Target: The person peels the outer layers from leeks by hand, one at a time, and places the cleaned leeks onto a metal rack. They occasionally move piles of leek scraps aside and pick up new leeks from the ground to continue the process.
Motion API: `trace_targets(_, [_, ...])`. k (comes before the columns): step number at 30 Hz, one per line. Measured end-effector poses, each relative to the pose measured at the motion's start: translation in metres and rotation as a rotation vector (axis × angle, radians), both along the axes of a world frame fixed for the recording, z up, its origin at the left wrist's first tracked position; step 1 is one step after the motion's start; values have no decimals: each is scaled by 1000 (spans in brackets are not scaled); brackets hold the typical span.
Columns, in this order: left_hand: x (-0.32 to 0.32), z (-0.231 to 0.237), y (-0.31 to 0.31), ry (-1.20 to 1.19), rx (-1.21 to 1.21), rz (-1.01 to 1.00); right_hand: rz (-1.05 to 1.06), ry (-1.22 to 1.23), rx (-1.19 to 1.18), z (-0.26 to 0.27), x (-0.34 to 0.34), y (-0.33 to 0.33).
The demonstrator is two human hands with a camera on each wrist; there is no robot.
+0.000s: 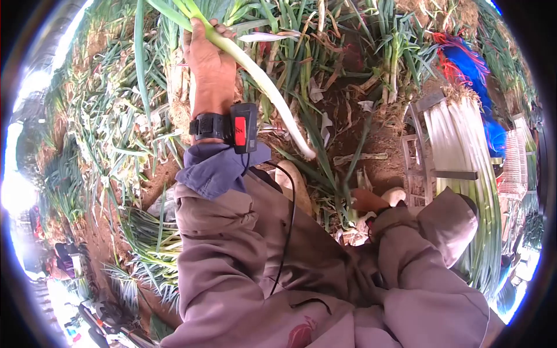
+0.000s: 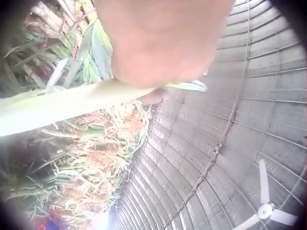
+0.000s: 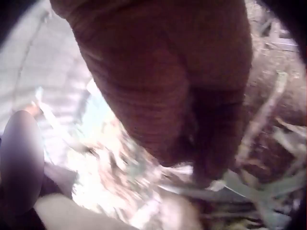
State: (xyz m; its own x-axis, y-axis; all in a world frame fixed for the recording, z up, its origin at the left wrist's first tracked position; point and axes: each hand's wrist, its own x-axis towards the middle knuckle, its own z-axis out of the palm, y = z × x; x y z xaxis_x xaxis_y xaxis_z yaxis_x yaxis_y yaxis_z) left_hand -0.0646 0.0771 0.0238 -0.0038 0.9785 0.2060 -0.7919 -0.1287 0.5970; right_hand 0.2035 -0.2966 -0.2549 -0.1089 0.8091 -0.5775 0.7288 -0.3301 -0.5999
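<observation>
Brown soil (image 1: 377, 168), strewn with dry leaves and trimmings, spreads beneath the seated person; overhead in the left wrist view are ribbed roofing (image 2: 201, 148) and a white ceiling fan (image 2: 265, 211).

At 11 o'clock in the head view, the left hand (image 1: 212, 64) grips one long leek (image 1: 264, 84), fingers and thumb closed round it where white turns green. That hold probably suits the firm part of the stem, leaving the pale shaft to slant freely toward the centre, its root end just above the knees.

The right hand (image 1: 366, 200), between 3 and 4 o'clock, is low by the shoes; whether it grasps anything cannot be told.

Farther out, a bundle of leeks (image 1: 458, 133) lies from 2 to 4 o'clock beside a metal frame (image 1: 413, 153), roots together at one end, perhaps to keep the stems aligned. Blue twine (image 1: 473, 64) sits at 2 o'clock. Looser leeks (image 1: 154, 235) spread at 8 o'clock, by the leg.

The held leek's leaf tips are cut off by the top edge. In the right wrist view, shadow and blur swallow the fingers; glare washes out the far left rim of the head view.
</observation>
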Motion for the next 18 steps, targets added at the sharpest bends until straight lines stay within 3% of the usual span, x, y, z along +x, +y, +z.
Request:
trace_targets(2, [4, 4, -10, 33, -82, 67, -193, 87, -81, 32, -8, 20])
trace_targets(3, [9, 4, -11, 131, -69, 126, -121, -111, 534, 31, -11, 36])
trace_targets(5, [17, 2, -10, 83, -100, 70, -137, -250, 803, 87, -19, 83])
trace_targets(7, [30, 1, -16, 80, -130, 31, -240, 57, 1015, 157, -39, 123])
trace_targets(9, [41, 4, -26, 126, -148, 15, -327, 143, 928, 208, -63, 143])
trace_targets(15, [56, -2, -41, 65, -210, -57, -225, -67, 1262, 206, -96, 183])
trace_targets(18, [50, -14, -39, 51, -149, -187, -298, -61, 1217, 194, -90, 186])
